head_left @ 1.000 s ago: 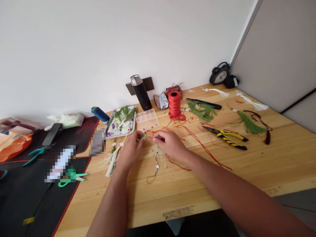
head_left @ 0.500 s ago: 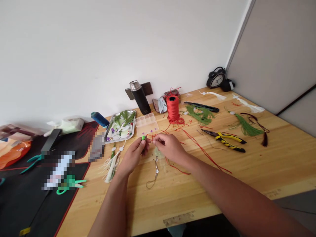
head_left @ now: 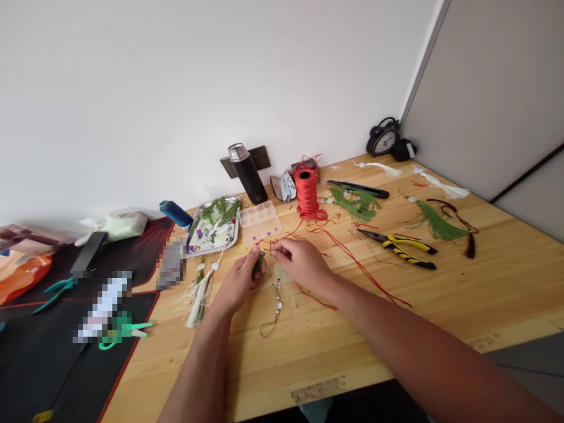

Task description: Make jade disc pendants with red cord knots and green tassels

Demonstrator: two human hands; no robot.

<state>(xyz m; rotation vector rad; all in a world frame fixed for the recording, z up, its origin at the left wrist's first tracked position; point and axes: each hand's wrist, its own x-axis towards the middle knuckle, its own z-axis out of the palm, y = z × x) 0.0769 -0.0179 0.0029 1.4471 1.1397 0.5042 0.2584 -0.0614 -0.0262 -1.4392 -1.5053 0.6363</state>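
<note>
the left hand (head_left: 241,276) covers much of the green piece (head_left: 258,264), so its shape cannot be told. whether the right hand (head_left: 302,258) pinches cord is too small to tell. the bottom edge cuts the left forearm (head_left: 200,358). blocky blurring veils the grey thing (head_left: 171,264), the white strip (head_left: 104,305) and part of the scissors (head_left: 141,325). the left edge cuts the orange bag (head_left: 29,276) and the mat (head_left: 26,358). the bottle (head_left: 249,177) hides part of the dark panel (head_left: 261,157).

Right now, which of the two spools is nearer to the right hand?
The red cord spool, upright just beyond the right hand; the blue thread spool is farther off, left of the metal tray.
</note>
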